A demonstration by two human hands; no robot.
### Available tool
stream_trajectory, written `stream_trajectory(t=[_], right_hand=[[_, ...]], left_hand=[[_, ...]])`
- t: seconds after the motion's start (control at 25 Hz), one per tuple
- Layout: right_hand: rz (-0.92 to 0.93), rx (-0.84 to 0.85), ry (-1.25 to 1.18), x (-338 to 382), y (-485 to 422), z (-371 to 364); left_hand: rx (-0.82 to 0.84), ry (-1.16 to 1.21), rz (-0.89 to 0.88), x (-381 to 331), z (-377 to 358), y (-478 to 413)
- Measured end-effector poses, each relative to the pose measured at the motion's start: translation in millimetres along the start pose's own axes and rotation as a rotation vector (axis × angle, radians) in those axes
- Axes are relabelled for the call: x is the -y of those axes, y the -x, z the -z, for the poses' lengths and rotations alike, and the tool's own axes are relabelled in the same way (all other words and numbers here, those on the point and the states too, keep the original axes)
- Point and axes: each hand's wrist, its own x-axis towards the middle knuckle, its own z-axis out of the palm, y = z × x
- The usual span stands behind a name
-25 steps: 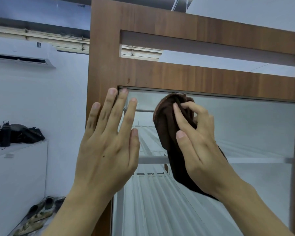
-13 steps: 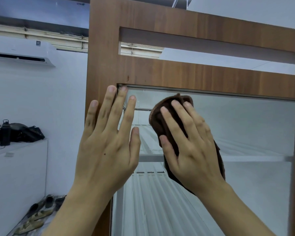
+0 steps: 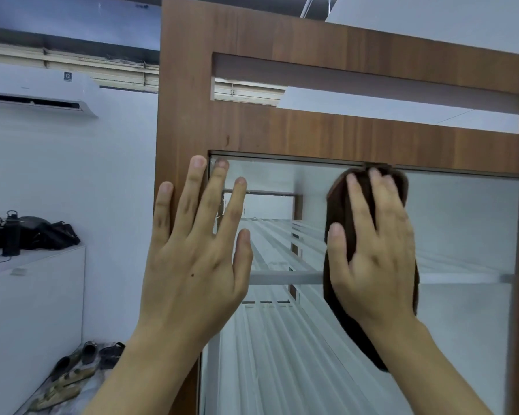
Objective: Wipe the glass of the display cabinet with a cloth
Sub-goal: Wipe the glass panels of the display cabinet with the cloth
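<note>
High on the fragile glass (image 3: pixel 462 229), the soft, limp cloth (image 3: pixel 336 202) is best pinned under the whole flat right hand (image 3: pixel 378 262), while the frame (image 3: pixel 186 115) is touched by the spread, empty left hand (image 3: pixel 192 265).

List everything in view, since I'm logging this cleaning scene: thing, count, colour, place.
display cabinet frame: one, brown wood, centre and right
glass: one pane, clear, within the frame
cloth: one, dark brown, on the glass near its top
air conditioner: one, white, upper left wall
counter: one, white, left
bottle: one, black, on the counter
bags: count unclear, black, beside the bottle
shoes: several, dark and tan, floor, lower left
left hand: flat on the frame's edge and glass
right hand: pressing the cloth to the glass
</note>
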Motion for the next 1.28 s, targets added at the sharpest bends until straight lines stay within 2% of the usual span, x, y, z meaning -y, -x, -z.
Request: stream_trajectory(t=[0.08,0.2,0.28,0.4,0.48,0.52,0.6,0.68,0.76,0.84,0.92,0.96,1.0,1.08,1.16,1.28], right_hand=[[-0.052,-0.046,-0.032,16.6,-8.3,-4.4],[0.209,0.088,-0.088,32.1,10.2,-7.6],[0.26,0.141,-0.044,13.6,27.8,1.1],[-0.005,0.037,-0.005,-19.2,15.5,7.9],[-0.132,-0.029,-0.02,-10.7,-5.0,2.7],[-0.091,-0.02,-0.041,1.9,-9.2,-0.3],[0.146,0.08,-0.081,21.6,7.6,-4.3],[0.29,0.174,-0.068,12.7,37.0,2.0],[0.24,0.149,-0.027,-22.6,46.1,11.9],[0.057,0.072,0.004,-52.3,28.2,17.4],[-0.104,-0.018,0.005,-57.0,-0.9,14.6],[-0.114,-0.038,-0.01,-47.5,-9.0,11.7],[-0.049,-0.025,-0.039,-39.5,-9.7,9.8],[0.195,0.072,-0.082,-27.5,6.4,8.5],[0.317,0.152,-0.063,-44.9,26.3,15.5],[0.175,0.078,-0.011,-102.8,26.8,29.4]], left_hand=[[-0.006,-0.007,0.0,-0.8,-1.0,-0.3],[-0.027,-0.008,0.025,-5.6,-2.6,0.0],[-0.02,-0.016,0.046,-11.2,-3.2,1.2],[0.001,-0.036,0.06,-18.7,-4.9,2.5],[0.006,-0.058,0.041,-26.2,-6.2,2.5],[0.008,-0.069,0.034,-28.8,-6.8,2.5],[0.001,-0.083,0.049,-31.3,-7.6,3.4],[-0.002,-0.077,0.079,-36.0,-7.9,5.0],[-0.002,-0.05,0.072,-45.3,-10.5,6.7],[0.006,0.006,0.046,-57.6,-15.7,6.9],[0.006,0.065,0.069,-69.7,-22.1,5.2],[0.003,0.079,0.084,-73.6,-24.8,4.5],[-0.004,0.081,0.093,-79.6,-27.5,2.7],[-0.018,0.073,0.104,-84.6,-30.0,1.8],[-0.032,0.075,0.097,-90.9,-31.5,1.4],[-0.024,0.093,0.065,-104.2,-35.7,2.8]])
